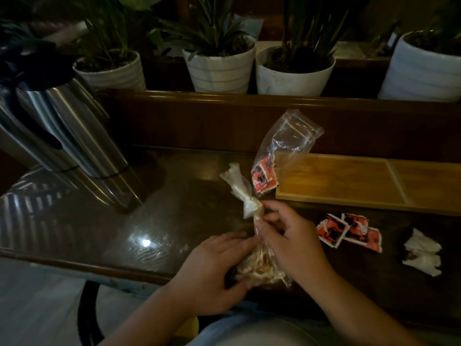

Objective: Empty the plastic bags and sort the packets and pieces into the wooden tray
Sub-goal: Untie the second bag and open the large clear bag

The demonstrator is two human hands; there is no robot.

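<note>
A knotted clear plastic bag (245, 198) with pale brownish pieces inside lies at the near table edge. My left hand (212, 273) grips its full lower part. My right hand (287, 240) pinches the bag just below the knot. Behind it an open zip bag (282, 146) stands tilted, with red, black and white packets (263, 177) in its bottom, leaning against the wooden tray (349, 181). The tray has a divider and its compartments look bare. Several more red packets (349, 231) lie loose on the table in front of the tray.
Crumpled white paper (422, 252) lies at the right. A steel thermos jug (57, 131) stands at the left on the glossy dark table (124, 221). White plant pots (220, 68) line a ledge behind a wooden rail.
</note>
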